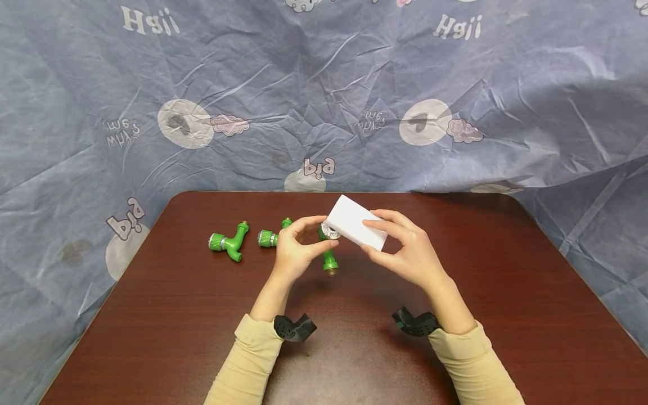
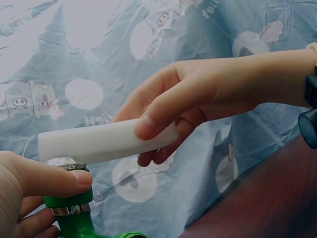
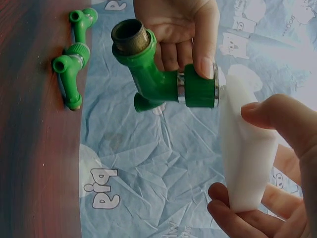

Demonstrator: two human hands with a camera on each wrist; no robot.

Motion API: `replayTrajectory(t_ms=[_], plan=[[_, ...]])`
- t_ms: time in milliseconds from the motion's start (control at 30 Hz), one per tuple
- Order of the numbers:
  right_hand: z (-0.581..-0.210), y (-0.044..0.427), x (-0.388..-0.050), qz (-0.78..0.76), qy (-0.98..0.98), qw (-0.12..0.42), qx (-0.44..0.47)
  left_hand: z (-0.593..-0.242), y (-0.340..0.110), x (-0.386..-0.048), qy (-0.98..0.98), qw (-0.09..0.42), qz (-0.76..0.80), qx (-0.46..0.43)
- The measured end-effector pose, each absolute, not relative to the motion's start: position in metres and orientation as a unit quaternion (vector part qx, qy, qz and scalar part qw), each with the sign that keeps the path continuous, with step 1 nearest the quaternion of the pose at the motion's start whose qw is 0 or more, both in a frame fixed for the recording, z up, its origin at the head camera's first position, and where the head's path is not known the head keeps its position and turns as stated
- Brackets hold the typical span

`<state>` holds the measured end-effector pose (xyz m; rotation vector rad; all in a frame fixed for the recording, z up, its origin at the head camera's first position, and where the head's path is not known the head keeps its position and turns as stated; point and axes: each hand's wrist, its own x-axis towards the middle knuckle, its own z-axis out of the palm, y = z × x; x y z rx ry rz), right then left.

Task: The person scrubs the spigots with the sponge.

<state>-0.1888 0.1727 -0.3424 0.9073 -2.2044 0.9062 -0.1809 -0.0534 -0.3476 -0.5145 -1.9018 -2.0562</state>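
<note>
In the head view my left hand [image 1: 292,253] grips a green faucet [image 1: 330,260] by its ribbed knob, between thumb and fingers. The faucet hangs above the table, its brass threaded end [image 3: 130,35] showing in the right wrist view. My right hand [image 1: 412,253] pinches a white rectangular sponge block [image 1: 353,220] by its far end. One end of the sponge [image 2: 99,141] lies against the silver cap [image 2: 67,162] on the knob, partly covering it.
Two more green faucets lie on the dark red-brown table [image 1: 167,315]: one in full sight [image 1: 232,244] on the left, another [image 1: 268,238] partly hidden behind my left hand. A wrinkled blue printed cloth [image 1: 324,101] hangs behind the table.
</note>
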Motion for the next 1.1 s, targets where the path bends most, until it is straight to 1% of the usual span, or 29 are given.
replayTrajectory(t_ms=[233,367,667,933,1100], plan=[[-0.343,0.177,-0.191,0.346,-0.824,0.271,0.358,-0.348,-0.056,-0.182,-0.662,0.155,-0.711,-0.181],[-0.343,0.176,-0.191,0.344,-0.823,0.262,0.369,-0.348,-0.056,-0.182,-0.666,0.149,-0.708,-0.184],[-0.342,0.178,-0.192,0.363,-0.821,0.282,0.339,-0.354,-0.056,-0.184,-0.664,0.118,-0.713,-0.195],[-0.341,0.181,-0.193,0.386,-0.808,0.292,0.337,-0.366,-0.058,-0.19,-0.673,0.092,-0.705,-0.204],[-0.341,0.183,-0.193,0.384,-0.813,0.29,0.329,-0.376,-0.061,-0.194,-0.7,0.088,-0.681,-0.197]])
